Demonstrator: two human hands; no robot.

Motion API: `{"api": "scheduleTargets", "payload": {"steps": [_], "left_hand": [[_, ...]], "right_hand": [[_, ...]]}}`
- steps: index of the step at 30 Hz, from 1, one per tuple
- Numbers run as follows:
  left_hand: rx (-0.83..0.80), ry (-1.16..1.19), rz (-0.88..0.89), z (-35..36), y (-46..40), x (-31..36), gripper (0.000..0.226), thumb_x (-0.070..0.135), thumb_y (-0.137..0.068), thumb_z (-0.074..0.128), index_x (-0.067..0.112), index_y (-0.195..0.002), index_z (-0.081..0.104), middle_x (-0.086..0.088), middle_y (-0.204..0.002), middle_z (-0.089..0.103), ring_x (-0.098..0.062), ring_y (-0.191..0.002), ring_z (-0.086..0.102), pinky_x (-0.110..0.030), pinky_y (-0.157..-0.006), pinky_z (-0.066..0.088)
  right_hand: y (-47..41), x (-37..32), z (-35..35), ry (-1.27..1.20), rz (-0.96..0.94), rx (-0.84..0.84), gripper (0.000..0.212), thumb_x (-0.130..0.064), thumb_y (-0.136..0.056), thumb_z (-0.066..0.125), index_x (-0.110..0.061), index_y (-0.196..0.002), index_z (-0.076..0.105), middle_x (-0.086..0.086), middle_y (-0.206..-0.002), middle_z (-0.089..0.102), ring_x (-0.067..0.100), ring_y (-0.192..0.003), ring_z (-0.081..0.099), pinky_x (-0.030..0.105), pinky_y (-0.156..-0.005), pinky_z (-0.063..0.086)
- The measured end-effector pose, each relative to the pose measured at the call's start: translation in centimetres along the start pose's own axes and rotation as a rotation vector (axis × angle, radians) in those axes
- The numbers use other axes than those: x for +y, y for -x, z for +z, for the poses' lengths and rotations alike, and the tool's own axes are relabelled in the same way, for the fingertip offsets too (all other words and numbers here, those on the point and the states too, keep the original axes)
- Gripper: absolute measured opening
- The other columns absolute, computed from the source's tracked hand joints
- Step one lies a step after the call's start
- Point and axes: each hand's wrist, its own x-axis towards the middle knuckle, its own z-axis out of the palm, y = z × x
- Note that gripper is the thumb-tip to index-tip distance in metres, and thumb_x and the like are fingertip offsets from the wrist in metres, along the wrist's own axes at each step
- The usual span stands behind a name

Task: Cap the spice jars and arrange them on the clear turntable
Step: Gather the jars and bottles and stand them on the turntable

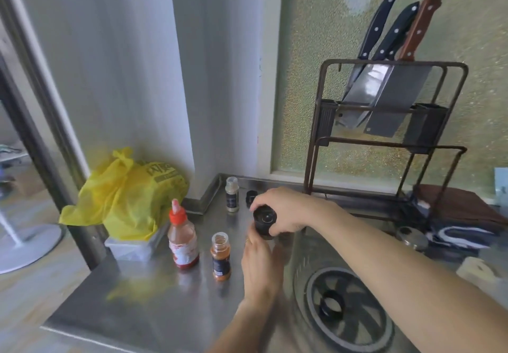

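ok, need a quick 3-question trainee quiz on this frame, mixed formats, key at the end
1. True or false: the orange spice jar on the steel counter already has its cap on.
2. Which hand is on top of the black cap? A) left hand B) right hand C) neither
3. Fill in: the red-capped sauce bottle stands in front of a ____ plastic bag.

Key:
1. False, its mouth is open.
2. B, the right hand grips the cap from above while the left hand holds from below.
3. yellow
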Motion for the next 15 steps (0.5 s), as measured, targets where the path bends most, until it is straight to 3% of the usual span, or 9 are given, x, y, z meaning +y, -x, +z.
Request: {"api": "scheduleTargets", "payload": {"steps": [2,6,8,10,11,13,15], "left_hand": [[-0.012,-0.058,-0.012,0.0,-0.6,-0.4,0.045,0.027,-0.092,0.068,0.014,-0.129,0.048,-0.005,-0.120,0.064,-0.029,-0.115,0.060,-0.032,-0.080,0.038],[0.015,-0.060,-0.001,-0.1,-0.5,-0.2,0.038,0.033,-0.092,0.069,0.012,-0.119,0.052,-0.006,-0.113,0.067,-0.029,-0.109,0.062,-0.036,-0.084,0.044],[0.030,-0.035,0.017,-0.1,-0.4,-0.2,0.039,0.032,-0.090,0.072,0.012,-0.119,0.055,-0.005,-0.113,0.068,-0.029,-0.108,0.064,-0.036,-0.086,0.045],[0.038,-0.001,0.018,0.0,-0.4,-0.5,0.040,0.032,-0.087,0.073,0.016,-0.120,0.057,0.001,-0.113,0.069,-0.025,-0.108,0.064,-0.033,-0.085,0.045],[0.042,0.013,0.018,0.1,-0.4,-0.6,0.040,0.033,-0.087,0.073,0.018,-0.120,0.057,0.003,-0.113,0.069,-0.023,-0.107,0.064,-0.032,-0.084,0.045],[0.046,0.013,0.022,0.1,-0.3,-0.8,0.040,0.035,-0.087,0.073,0.020,-0.121,0.057,0.004,-0.113,0.070,-0.021,-0.107,0.063,-0.031,-0.084,0.046],[0.050,0.000,0.034,0.1,-0.2,-0.9,0.041,0.034,-0.086,0.073,0.020,-0.121,0.057,0.004,-0.112,0.070,-0.021,-0.106,0.064,-0.031,-0.085,0.047]], "right_hand": [[-0.1,0.2,0.2,-0.022,0.043,0.044,0.058,-0.033,-0.074,0.082,-0.025,-0.128,0.063,0.003,-0.128,0.062,0.026,-0.115,0.059,0.038,-0.093,0.051],[-0.2,0.0,0.9,0.024,0.151,0.114,0.054,-0.060,-0.070,0.077,-0.014,-0.095,0.065,0.007,-0.097,0.064,0.029,-0.085,0.063,0.039,-0.068,0.054],[0.0,0.0,0.4,0.045,0.161,0.080,0.061,-0.059,-0.070,0.078,-0.015,-0.108,0.061,0.005,-0.103,0.059,0.028,-0.090,0.059,0.038,-0.068,0.051],[0.4,0.1,-0.3,0.015,0.130,-0.012,0.076,-0.040,-0.069,0.085,-0.026,-0.135,0.050,-0.002,-0.113,0.053,0.023,-0.098,0.054,0.035,-0.075,0.047],[0.4,0.1,-0.5,0.006,0.126,-0.034,0.077,-0.034,-0.069,0.085,-0.029,-0.136,0.050,-0.004,-0.114,0.054,0.022,-0.098,0.053,0.034,-0.075,0.046],[0.6,-0.1,-0.5,0.023,0.157,-0.023,0.064,-0.041,-0.066,0.083,-0.025,-0.124,0.059,0.000,-0.115,0.061,0.023,-0.095,0.059,0.035,-0.074,0.052],[0.6,-0.3,-0.5,0.060,0.148,-0.024,0.068,-0.046,-0.064,0.082,-0.023,-0.124,0.059,-0.001,-0.121,0.062,0.024,-0.103,0.061,0.036,-0.083,0.055]]}}
